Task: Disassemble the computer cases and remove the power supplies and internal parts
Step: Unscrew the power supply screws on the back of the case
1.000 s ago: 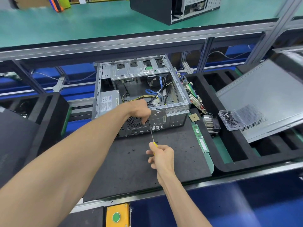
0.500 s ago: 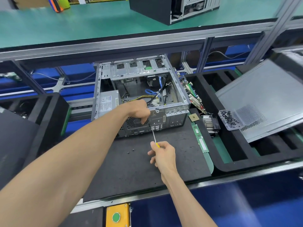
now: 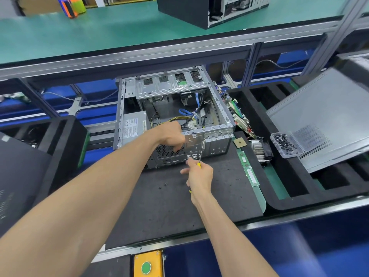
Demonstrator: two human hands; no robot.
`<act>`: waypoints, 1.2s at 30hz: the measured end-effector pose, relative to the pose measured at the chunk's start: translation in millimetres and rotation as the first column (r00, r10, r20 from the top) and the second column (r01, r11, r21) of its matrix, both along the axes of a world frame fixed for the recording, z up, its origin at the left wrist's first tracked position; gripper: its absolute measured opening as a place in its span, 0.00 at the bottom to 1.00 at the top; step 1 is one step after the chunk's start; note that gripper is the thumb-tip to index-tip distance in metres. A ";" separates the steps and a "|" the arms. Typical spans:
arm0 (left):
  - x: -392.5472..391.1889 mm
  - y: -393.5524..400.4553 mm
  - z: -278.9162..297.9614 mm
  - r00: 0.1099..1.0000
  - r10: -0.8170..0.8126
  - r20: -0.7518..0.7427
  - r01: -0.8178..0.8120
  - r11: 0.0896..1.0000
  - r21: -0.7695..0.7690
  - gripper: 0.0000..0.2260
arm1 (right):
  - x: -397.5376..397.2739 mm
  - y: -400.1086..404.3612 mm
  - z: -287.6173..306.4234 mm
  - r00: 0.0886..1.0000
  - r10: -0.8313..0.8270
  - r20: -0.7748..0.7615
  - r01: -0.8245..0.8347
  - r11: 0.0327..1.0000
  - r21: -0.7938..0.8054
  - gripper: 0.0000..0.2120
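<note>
- Green bench (image 3: 99,33) runs across the back with a second case (image 3: 183,13) sitting on it. Blue framework and black foam trays (image 3: 279,204) sit below, with a loose side panel (image 3: 323,116) leaning over the right tray.
- Dark mat (image 3: 159,212) in the middle holds the open case (image 3: 175,112), lying on its side with its rear panel facing me. The PSU (image 3: 132,126) is still inside at the left, cables bunched next to it.
- Left hand (image 3: 171,136) is curled over the top rear edge of the case, fingers hooked down across the fan grille, gripping the frame.
- Right hand (image 3: 199,174) has thumb and fingers closed round the yellow handle of a screwdriver (image 3: 201,154). The index finger sticks out a bit to the left.
- Compared with a second back, the screwdriver tip has moved right and up, now at the rear panel's upper edge by the slot covers. The left hand hasn't budged.
- Small stuff: heatsink (image 3: 259,150), CPU (image 3: 239,141), RAM stick (image 3: 248,168), clear box of screws (image 3: 285,144) on the right, two loose screws (image 3: 162,185) on the mat.
</note>
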State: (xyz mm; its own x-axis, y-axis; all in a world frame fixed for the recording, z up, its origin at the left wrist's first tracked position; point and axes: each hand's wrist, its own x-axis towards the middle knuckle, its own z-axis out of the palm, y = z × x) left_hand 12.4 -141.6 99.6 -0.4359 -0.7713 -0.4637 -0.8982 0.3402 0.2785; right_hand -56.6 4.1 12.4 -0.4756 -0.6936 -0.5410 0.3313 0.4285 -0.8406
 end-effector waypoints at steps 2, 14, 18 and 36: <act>0.2 -0.5 -0.4 1.000 0.000 -0.001 0.000 1.000 -0.001 0.10 | 4.0 -10.3 -0.2 0.999 -0.016 0.033 0.015 1.000 0.014 0.10; 0.1 1.6 2.6 1.000 -0.014 -0.016 0.014 1.000 0.023 0.12 | 10.5 -24.4 -5.8 0.997 -0.071 0.014 0.071 0.997 -0.020 0.05; 1.4 4.0 3.1 1.000 -0.004 -0.031 0.004 1.000 0.003 0.12 | -12.7 2.9 -11.6 0.987 -0.004 -0.162 0.003 1.000 -0.007 0.05; 29.9 40.4 -7.8 0.864 -0.284 -0.416 -0.009 0.817 -0.577 0.17 | -44.6 23.8 -29.6 0.002 0.251 -0.968 -0.465 0.857 0.221 0.08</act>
State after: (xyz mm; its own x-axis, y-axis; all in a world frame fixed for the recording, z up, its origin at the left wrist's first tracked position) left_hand 42.4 -101.1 91.8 -0.6032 -0.7389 0.3004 -0.6384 0.6730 0.3734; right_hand -101.2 27.9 -17.2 -0.1571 -0.9572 0.2430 -0.9427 0.0720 -0.3258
